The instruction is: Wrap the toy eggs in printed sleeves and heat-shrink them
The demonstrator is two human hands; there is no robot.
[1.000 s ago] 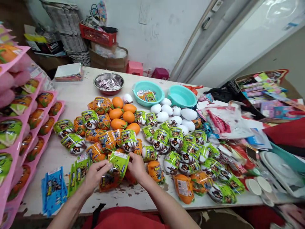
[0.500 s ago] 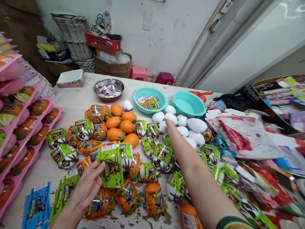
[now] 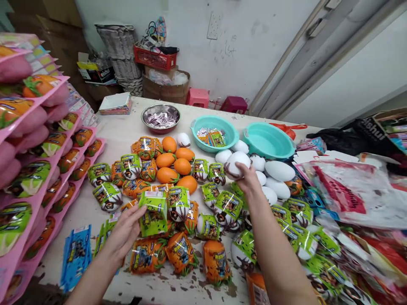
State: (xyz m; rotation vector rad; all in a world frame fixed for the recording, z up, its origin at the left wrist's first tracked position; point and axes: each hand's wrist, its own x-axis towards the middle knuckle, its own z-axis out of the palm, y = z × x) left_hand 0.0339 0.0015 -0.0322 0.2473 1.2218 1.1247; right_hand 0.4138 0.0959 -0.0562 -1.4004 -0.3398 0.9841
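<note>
My left hand [image 3: 127,226] pinches a flat green printed wrapper [image 3: 154,218] by its left edge, above the wrapped eggs. In my right hand [image 3: 248,176] is a white plastic egg [image 3: 237,164] with dark brown claw shapes at its base, raised just over the other white eggs [image 3: 280,170]. Between the hands sit several eggs in green sleeves [image 3: 228,205] and orange ones in orange sleeves [image 3: 181,248]. Bare orange eggs [image 3: 167,175] lie further back. Below my left forearm, blue flat wrappers [image 3: 76,254] are stacked.
Two turquoise basins [image 3: 270,137] stand at the back, the left one holding small packets. A steel bowl [image 3: 160,108] of sachets is left of them. Pink trays [image 3: 47,169] of wrapped eggs tower at left. Plastic bags [image 3: 343,186] and packaging crowd the right.
My right hand has closed on a white egg among the pile and lifted it slightly. My left hand still holds the green wrapper. The view has shifted left.
</note>
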